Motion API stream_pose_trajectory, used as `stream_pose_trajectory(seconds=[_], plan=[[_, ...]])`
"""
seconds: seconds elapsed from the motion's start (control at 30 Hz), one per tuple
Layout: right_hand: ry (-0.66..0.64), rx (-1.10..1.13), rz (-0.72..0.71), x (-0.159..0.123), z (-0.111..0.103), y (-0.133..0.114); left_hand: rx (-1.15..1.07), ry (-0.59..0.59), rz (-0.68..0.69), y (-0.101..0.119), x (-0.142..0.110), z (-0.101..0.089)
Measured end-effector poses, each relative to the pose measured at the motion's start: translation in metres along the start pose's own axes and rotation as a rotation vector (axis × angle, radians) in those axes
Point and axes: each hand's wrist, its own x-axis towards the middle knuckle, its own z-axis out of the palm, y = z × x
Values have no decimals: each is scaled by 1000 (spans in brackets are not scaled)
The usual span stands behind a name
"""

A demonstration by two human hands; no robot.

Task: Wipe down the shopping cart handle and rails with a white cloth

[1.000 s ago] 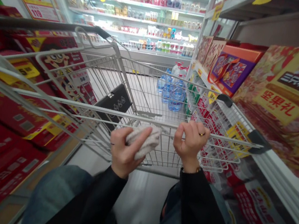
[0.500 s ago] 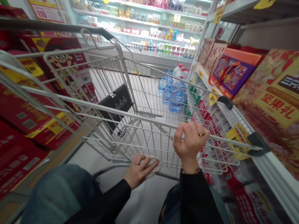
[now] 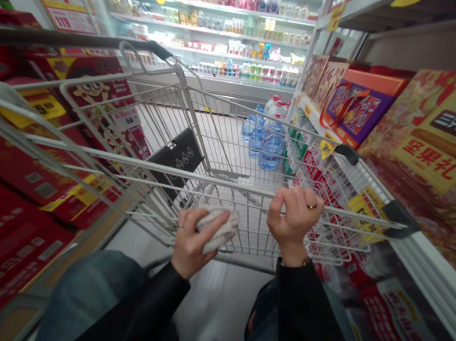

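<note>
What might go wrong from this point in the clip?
The left hand is bunched around a cloth, off the handle, so only the right hand grips the cart; steering may suffer. The cloth might fall through the basket wires. The handle's right end sits near the freezer rim, so a scrape seems possible.
</note>
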Motion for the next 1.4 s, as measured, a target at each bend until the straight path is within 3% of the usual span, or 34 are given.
stream_pose_trajectory(seconds=[0.13,0.23,0.37,0.43,0.5,0.6,0.73,0.87,0.97,1.1,1.17,1.23,1.27,1.33,1.4], plan=[[12,-34,-6,0,2,1,-31,-106,107,11,-62,36],[26,-31,-14,0,3,1,-17,-114,127,11,-69,39],[52,-24,-23,-1,4,0,54,-5,87,-2,-22,5],[40,-44,-13,-1,4,0,106,119,35,-11,11,-17],[29,-56,-1,-1,4,0,150,307,-109,-19,37,-32],[52,-42,-6,0,4,-1,117,290,-157,-23,45,-34],[39,-47,-5,1,3,-2,39,-17,9,-14,-6,-4],[38,-38,-7,0,4,-1,2,-154,69,-3,-67,28],[21,-38,-6,-1,3,-1,-9,-186,70,-2,-78,33],[31,-16,-20,0,3,-1,21,-78,47,-12,-43,9],[42,-5,-25,0,4,0,56,31,-2,-20,-12,-9],[49,2,-20,0,4,0,115,228,-98,-27,18,-24],[52,3,-16,0,4,0,122,256,-111,-30,29,-29],[52,4,-13,0,4,0,119,257,-77,-33,39,-33],[41,8,-14,1,3,0,90,143,-27,-31,29,-28]])
